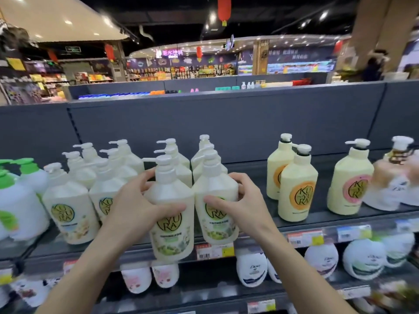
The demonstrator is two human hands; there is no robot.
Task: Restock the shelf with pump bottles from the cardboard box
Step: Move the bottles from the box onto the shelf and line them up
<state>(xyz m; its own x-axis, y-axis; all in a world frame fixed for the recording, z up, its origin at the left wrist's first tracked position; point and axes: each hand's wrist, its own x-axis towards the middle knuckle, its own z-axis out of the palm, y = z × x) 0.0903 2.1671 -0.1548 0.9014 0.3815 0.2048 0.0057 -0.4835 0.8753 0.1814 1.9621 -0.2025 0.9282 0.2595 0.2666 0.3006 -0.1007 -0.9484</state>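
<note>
Two cream pump bottles with green labels stand side by side at the front of the top shelf. My left hand grips the left pump bottle, thumb across its front, fingers behind its shoulder; its base overhangs the shelf edge. My right hand grips the right pump bottle from its right side. Behind them stand rows of matching cream pump bottles. The cardboard box is out of view.
More cream bottles stand to the left, and green-capped white bottles at the far left. Orange-label bottles and a pink-label bottle stand to the right, with gaps between. White bottles fill the lower shelf.
</note>
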